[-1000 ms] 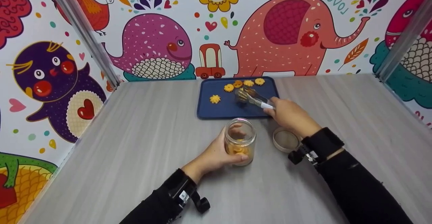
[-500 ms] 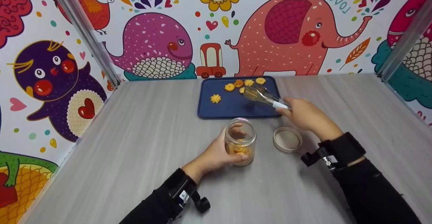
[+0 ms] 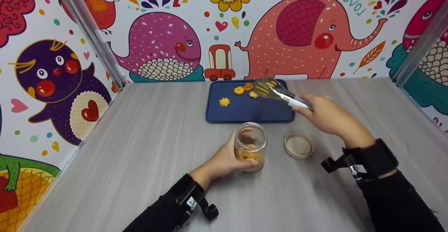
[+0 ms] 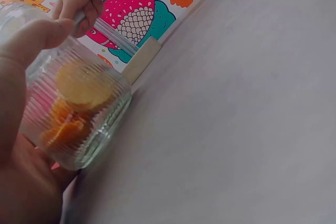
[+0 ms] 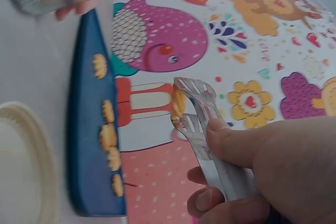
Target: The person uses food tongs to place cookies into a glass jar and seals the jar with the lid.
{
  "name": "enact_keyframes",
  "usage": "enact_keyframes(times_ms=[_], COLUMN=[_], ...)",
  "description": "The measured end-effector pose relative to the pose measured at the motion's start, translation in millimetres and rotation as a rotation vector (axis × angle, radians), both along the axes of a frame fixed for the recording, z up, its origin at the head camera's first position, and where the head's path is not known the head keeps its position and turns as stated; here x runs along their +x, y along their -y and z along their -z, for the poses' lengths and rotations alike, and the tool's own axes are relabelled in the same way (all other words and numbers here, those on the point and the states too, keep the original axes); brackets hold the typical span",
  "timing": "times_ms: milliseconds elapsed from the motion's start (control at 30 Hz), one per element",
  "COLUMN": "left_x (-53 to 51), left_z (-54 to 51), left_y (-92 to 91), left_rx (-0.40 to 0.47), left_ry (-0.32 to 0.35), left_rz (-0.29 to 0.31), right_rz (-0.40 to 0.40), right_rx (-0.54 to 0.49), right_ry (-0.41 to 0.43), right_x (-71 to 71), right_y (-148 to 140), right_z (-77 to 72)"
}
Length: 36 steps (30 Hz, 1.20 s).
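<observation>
My left hand [image 3: 224,158] grips a clear glass jar [image 3: 258,156] on the table, thumb and fingers round its side. Yellow-orange cookies [image 4: 79,93] lie at the bottom of the jar, which has its mouth uncovered. In my right hand [image 3: 329,118] is a pair of metal tongs [image 3: 285,97], held above the right part of a blue tray [image 3: 241,114]. Between the slotted tips of the tongs is a cookie [image 5: 178,103], plain in the right wrist view. Several more cookies [image 3: 224,102] lie on the tray; the tongs hide part of the group at the back.
A round, shallow lid [image 3: 299,146] lies on the grey table [image 3: 150,148], right of the jar and in front of the tray. Behind the tray stands a wall [image 3: 224,29] printed with cartoon animals. Another printed wall [image 3: 42,95] borders the left side.
My right hand has drawn back to the right, raising the tongs off the tray with a cookie in them. The left hand and the jar stay in place.
</observation>
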<state>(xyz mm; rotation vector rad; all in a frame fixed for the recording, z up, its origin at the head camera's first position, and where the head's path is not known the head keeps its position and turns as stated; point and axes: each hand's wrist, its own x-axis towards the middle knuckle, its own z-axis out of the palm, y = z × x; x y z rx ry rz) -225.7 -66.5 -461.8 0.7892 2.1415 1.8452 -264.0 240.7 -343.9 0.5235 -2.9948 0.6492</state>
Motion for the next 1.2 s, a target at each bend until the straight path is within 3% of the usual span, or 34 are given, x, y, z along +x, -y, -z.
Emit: enact_keyframes(times_ms=[267,467,600,933,1200], left_x=[-0.8,-1.3,-1.4,-1.3,-0.5], left_z=[0.4,0.3,0.4,1.2,0.4], left_y=[-1.0,-0.1,0.2,-0.9,0.3], left_rx=[-0.002,-0.01,-0.008,-0.013,-0.031], left_ry=[-0.004,-0.015,-0.019,-0.007,0.064], left_rz=[0.001,0.0,0.003,-0.005,-0.009], right_rz=[-0.041,-0.122,-0.161,-0.234,-0.311], right_rx=[-0.051,-0.014,0.019,0.05,0.053], right_ry=[-0.025,0.044,0.095,0.115,0.162], right_x=[21.7,39.1,46.2,57.1,60.3], right_y=[-5,-11,-9,-10,-10], right_z=[-30.4,-46.9,-50.9,-55.0,-58.3])
